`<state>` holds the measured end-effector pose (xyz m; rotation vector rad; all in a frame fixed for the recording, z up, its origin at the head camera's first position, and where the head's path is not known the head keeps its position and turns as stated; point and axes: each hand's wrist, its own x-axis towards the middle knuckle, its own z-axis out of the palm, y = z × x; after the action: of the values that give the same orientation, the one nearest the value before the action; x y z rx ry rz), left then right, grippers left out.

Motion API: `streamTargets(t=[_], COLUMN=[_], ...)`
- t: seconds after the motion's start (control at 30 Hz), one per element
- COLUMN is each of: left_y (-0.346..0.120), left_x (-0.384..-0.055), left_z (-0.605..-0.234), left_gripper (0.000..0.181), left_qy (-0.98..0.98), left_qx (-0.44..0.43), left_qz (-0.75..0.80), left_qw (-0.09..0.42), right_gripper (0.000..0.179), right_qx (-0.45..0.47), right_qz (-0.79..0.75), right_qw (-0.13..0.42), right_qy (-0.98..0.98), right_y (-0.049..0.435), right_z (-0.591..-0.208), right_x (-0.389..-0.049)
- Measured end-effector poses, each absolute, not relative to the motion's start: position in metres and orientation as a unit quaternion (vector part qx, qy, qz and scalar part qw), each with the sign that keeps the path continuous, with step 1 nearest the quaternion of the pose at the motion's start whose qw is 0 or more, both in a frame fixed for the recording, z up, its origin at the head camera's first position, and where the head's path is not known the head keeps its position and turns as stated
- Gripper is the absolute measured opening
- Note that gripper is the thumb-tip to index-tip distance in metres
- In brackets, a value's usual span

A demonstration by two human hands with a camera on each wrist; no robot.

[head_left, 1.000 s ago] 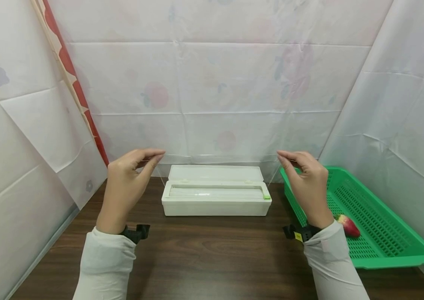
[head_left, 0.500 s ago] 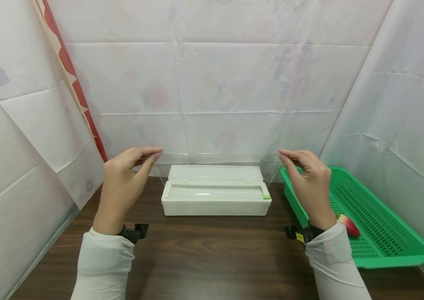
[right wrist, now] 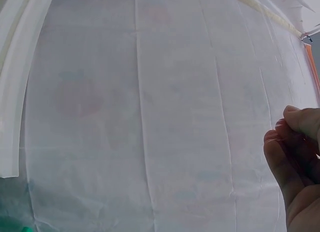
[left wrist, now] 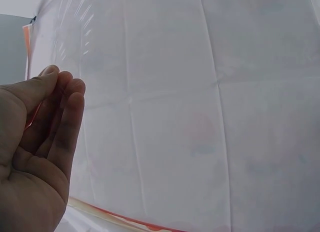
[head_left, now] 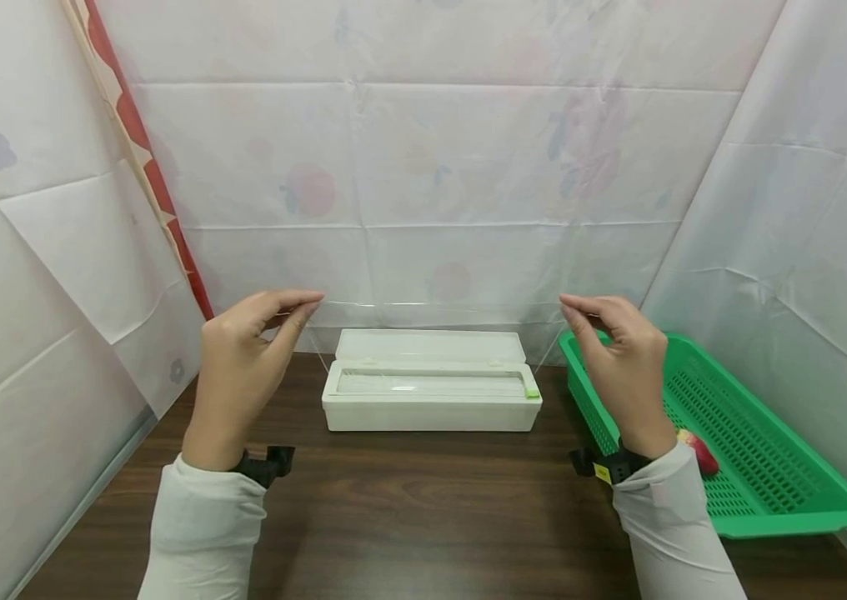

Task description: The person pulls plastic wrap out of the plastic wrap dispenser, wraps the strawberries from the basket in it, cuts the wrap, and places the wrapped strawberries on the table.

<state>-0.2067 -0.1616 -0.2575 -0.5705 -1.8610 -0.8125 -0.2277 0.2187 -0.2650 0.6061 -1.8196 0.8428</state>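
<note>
Between my two raised hands stretches a sheet of clear cling film (head_left: pixel 438 307). Its sides slope down to a white cling film box (head_left: pixel 431 415), whose lid (head_left: pixel 431 344) stands back; a clear window or roll shows within the frame. My left hand (head_left: pixel 247 362) pinches the film's left corner between thumb and fingertips. At the opposite corner my right hand (head_left: pixel 622 367) pinches it in the same way. Faint shiny creases of film run up from the left fingertips (left wrist: pixel 62 77) in the left wrist view. In the right wrist view the thumb and fingertips (right wrist: pixel 272 134) nearly meet.
A green plastic basket (head_left: pixel 784 442) stands at the right, behind and beside the right forearm. In it lies a red and yellow fruit (head_left: pixel 701 454), partly hidden by the sleeve. A small green slider (head_left: pixel 533 393) sits on the box's right end. Pale printed sheeting (head_left: pixel 468 167) walls the dark wooden table (head_left: pixel 423 517).
Both hands have moved slightly apart and a little upward, still pinching the cling film, which spans a wider gap. The box and basket have stayed in place.
</note>
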Motion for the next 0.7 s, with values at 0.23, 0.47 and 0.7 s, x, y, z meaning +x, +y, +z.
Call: streamTargets(t=[0.23,0.47,0.7], left_y=[-0.1617,-0.1607,-0.1605], left_x=[-0.2046,-0.2039,-0.2019], left_z=[-0.2549,-0.2529,-0.2517], left_gripper=[0.017,0.017,0.017], left_qy=[-0.770,-0.766,-0.766], left_qx=[-0.228,-0.235,-0.234], left_qz=[-0.333,-0.332,-0.332], left_qw=[0.494,0.497,0.499], right_gripper=[0.018,0.019,0.019], right_qx=[0.247,0.242,0.241], right_qz=[0.352,0.355,0.359], right_qw=[0.509,0.512,0.513], right_qy=[-0.746,-0.744,-0.741], right_y=[0.2174,0.2175,0.2174], right_z=[-0.2630,-0.2619,-0.2611], right_x=[-0.2273,-0.2258,-0.2238])
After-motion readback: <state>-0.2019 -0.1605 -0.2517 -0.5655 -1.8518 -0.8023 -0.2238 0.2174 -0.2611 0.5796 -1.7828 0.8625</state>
